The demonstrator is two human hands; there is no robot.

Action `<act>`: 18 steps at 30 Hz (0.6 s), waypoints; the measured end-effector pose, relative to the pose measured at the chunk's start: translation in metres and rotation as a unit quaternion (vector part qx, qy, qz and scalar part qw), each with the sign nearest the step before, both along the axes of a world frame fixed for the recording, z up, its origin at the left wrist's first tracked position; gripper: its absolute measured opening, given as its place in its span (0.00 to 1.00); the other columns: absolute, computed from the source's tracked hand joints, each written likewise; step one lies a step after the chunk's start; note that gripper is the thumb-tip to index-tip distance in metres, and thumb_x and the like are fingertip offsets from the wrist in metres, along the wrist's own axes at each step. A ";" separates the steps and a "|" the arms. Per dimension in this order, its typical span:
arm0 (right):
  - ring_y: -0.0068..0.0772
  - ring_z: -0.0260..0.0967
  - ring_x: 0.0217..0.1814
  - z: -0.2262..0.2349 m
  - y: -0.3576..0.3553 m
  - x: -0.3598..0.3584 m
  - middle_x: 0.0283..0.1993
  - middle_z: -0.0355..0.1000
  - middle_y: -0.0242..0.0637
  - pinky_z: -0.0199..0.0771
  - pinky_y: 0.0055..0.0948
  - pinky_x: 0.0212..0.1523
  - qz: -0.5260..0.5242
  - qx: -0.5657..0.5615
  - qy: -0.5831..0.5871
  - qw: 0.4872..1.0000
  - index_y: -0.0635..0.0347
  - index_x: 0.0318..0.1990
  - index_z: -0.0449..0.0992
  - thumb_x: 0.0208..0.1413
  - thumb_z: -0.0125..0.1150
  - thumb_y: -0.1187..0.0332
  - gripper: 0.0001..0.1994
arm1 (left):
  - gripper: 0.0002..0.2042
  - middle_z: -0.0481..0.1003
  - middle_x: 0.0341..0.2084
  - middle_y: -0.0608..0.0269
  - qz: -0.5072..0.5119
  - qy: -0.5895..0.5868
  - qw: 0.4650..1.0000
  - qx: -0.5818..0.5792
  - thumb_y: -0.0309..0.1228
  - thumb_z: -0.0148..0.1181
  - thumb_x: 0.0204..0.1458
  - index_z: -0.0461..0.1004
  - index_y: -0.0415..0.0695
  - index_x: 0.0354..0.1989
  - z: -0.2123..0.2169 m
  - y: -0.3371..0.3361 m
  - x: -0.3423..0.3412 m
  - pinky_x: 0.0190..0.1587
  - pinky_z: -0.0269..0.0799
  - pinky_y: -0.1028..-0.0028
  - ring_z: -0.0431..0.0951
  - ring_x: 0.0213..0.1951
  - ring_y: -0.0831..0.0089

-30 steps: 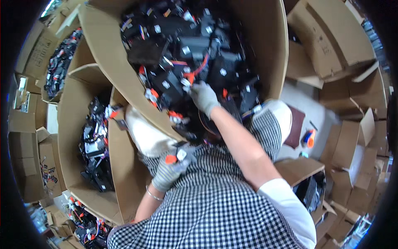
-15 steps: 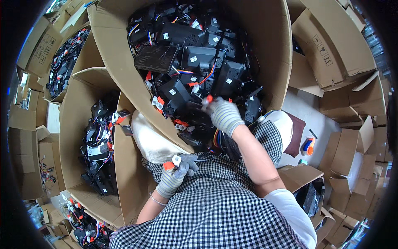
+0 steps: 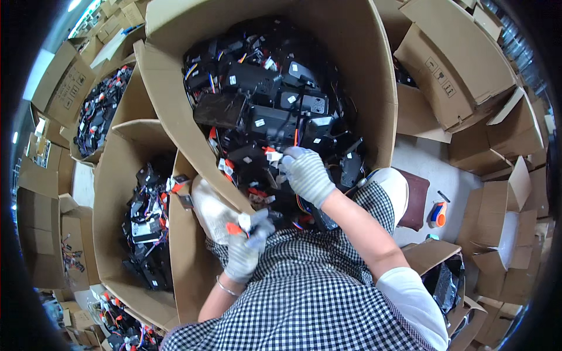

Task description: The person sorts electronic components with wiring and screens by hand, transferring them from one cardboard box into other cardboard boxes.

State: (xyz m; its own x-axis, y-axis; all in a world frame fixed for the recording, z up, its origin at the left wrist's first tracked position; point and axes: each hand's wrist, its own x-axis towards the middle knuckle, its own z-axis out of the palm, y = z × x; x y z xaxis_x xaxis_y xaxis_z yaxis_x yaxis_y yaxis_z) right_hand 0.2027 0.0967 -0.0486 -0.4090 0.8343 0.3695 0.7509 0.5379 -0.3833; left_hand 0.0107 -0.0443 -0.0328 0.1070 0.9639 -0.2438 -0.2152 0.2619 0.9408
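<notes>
My left hand, in a grey-and-white striped glove, is closed in front of my checked apron. It grips a white-and-orange wire connector; motion blurs its fingertips. Inside the large cardboard box, my right hand, gloved alike, reaches over a heap of black plastic housings with coloured wires. Its fingers are bent together beside a white-and-red connector, and I cannot make out what they hold. More white and orange connectors lie along the heap's left side.
A smaller cardboard box of black parts and wires stands at the left, with another filled box beyond it. At the right are open cartons, a dark red stool and an orange tape roll on the floor.
My right hand has shifted slightly left and down within the box, and the red-and-white piece at its fingertips no longer shows there. My left hand still holds its connector. The whole view has shifted.
</notes>
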 end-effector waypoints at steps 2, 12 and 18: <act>0.43 0.71 0.38 0.012 -0.026 0.006 0.35 0.73 0.44 0.70 0.40 0.38 0.014 0.018 0.054 0.998 0.59 0.28 0.75 0.45 0.56 0.70 0.04 | 0.18 0.72 0.38 0.67 -0.010 -0.024 1.000 0.014 0.37 0.51 0.58 0.67 0.39 0.53 -0.004 0.017 0.008 0.34 0.67 0.81 0.69 0.32 0.84; 0.49 0.70 0.40 0.025 -0.109 -0.001 0.38 0.71 0.48 0.71 0.38 0.40 0.094 -0.131 0.270 0.949 0.64 0.37 0.74 0.50 0.56 0.70 0.09 | 0.14 0.70 0.47 0.61 -0.107 -0.074 0.990 0.057 0.33 0.51 0.58 0.68 0.40 0.49 0.029 0.029 0.038 0.52 0.66 0.74 0.70 0.48 0.75; 0.51 0.71 0.41 0.032 -0.126 0.007 0.42 0.71 0.51 0.71 0.36 0.45 0.096 -0.141 0.290 0.942 0.65 0.36 0.74 0.56 0.53 0.67 0.10 | 0.18 0.74 0.43 0.57 -0.015 -0.036 0.993 0.111 0.41 0.54 0.56 0.69 0.38 0.45 0.021 0.029 0.040 0.50 0.68 0.70 0.74 0.46 0.71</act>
State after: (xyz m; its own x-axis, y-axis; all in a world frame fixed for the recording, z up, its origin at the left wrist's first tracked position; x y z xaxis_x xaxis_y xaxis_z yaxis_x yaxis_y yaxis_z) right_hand 0.2098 -0.0291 -0.0168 -0.3596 0.8637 0.3532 0.2697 0.4586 -0.8467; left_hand 0.0511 -0.0150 -0.0114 0.1468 0.9890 -0.0167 -0.2789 0.0576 0.9586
